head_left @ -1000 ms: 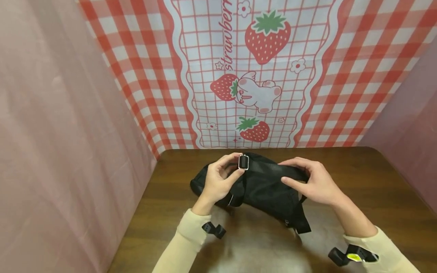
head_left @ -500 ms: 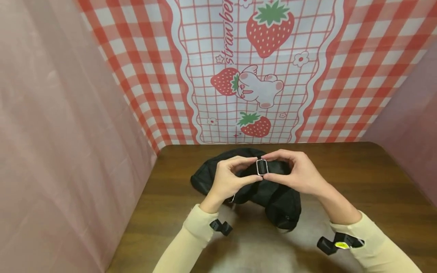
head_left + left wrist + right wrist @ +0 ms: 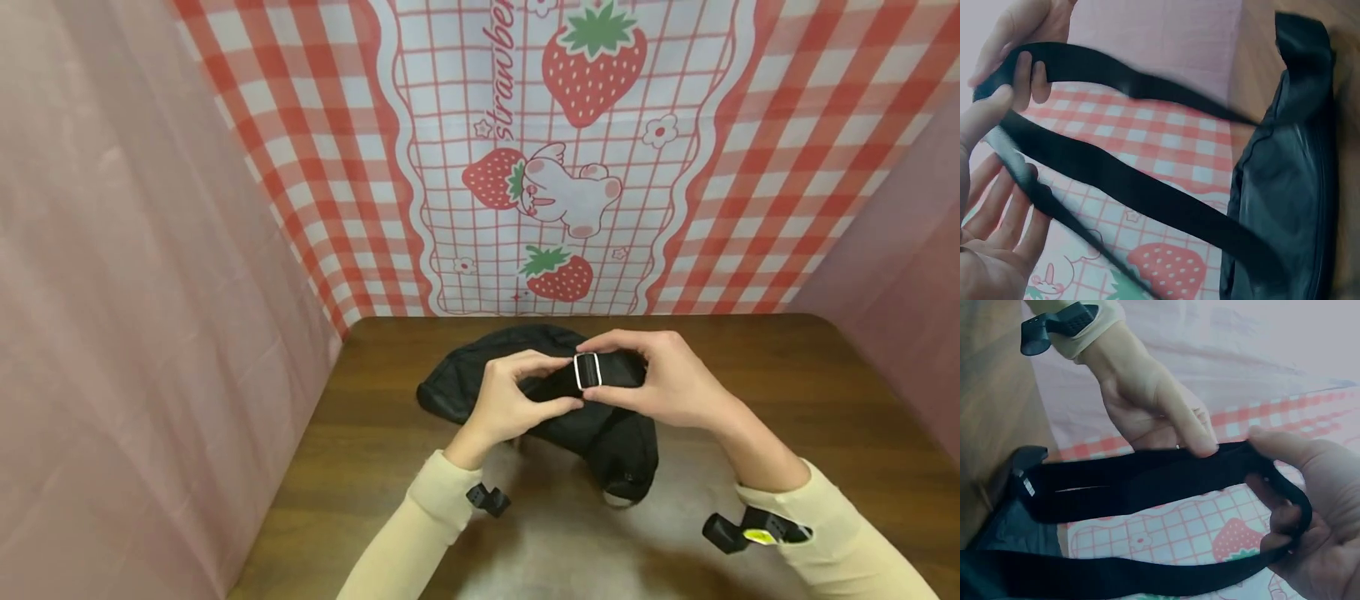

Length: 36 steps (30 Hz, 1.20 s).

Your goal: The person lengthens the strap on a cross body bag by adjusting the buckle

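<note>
A black waist bag (image 3: pixel 461 385) lies on the wooden table, its strap (image 3: pixel 622 368) lifted above it in the head view. A silver slide buckle (image 3: pixel 587 372) sits on the strap between my hands. My left hand (image 3: pixel 512 398) pinches the strap at the buckle's left side, thumb below and fingers above. From the right, my right hand (image 3: pixel 678 379) pinches strap and buckle in the same way. In the left wrist view the strap (image 3: pixel 1116 181) runs in loops from the hands to the bag (image 3: pixel 1282 200). Fingers curl inside the strap loop (image 3: pixel 1135 487) in the right wrist view.
The wooden table (image 3: pixel 765 400) ends at a red-and-white checked cloth (image 3: pixel 300 108) with strawberry prints behind it. Pink curtains hang at the left (image 3: pixel 135 292) and right (image 3: pixel 900 292). Small black cameras (image 3: pixel 489 500) are worn on both wrists.
My right hand has moved left from the strap to the buckle, and the two hands now meet there. The buckle has shifted right. The bag's lower strap end has dropped out of sight.
</note>
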### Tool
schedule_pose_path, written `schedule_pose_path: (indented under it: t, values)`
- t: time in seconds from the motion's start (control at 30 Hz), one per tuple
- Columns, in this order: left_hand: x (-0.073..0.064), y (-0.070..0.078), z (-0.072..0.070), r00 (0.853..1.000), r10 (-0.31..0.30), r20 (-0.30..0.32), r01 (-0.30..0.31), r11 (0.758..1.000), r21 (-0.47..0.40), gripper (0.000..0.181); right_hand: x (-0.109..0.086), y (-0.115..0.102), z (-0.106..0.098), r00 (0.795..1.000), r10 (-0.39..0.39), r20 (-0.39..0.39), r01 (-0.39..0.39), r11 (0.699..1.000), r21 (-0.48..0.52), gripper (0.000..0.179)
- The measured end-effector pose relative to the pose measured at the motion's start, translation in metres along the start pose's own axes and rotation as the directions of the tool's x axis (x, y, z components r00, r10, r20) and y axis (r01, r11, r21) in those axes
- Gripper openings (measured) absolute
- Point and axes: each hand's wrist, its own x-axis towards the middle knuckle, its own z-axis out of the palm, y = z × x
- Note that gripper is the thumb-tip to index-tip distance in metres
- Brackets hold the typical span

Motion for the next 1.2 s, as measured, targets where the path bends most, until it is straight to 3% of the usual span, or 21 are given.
schedule_pose_path:
  t: [0.17,0.3,0.57,0.73,0.97,1.2]
  values:
    - [0.001,0.003,-0.002,0.999,-0.019,-0.050,0.013,0.992,-0.128,0.043,-0.001,0.000,0.002,0.999,0.029,-0.030,-0.024,0.987,0.162,0.045]
    - [0.005,0.009,-0.002,0.998,-0.036,-0.060,0.025,0.984,-0.175,0.042,-0.002,0.000,0.005,0.999,0.027,-0.031,-0.019,0.972,0.233,0.047]
    - [0.004,0.016,-0.003,0.995,-0.079,-0.054,0.065,0.973,-0.223,0.042,-0.004,0.001,0.008,0.999,0.025,-0.043,-0.013,0.965,0.262,0.050]
    - [0.004,0.016,0.000,0.993,-0.061,-0.098,0.032,0.962,-0.270,0.039,-0.004,0.000,0.009,0.996,0.039,-0.085,-0.012,0.957,0.288,0.047]
    - [0.007,0.016,0.005,0.993,-0.043,-0.114,0.012,0.966,-0.257,0.033,-0.003,0.003,0.012,0.998,0.031,-0.052,-0.013,0.946,0.325,0.047]
    - [0.009,0.019,0.005,0.996,-0.063,-0.064,0.052,0.987,-0.154,0.032,-0.006,0.008,0.016,0.999,0.037,-0.002,-0.035,0.961,0.273,0.046]
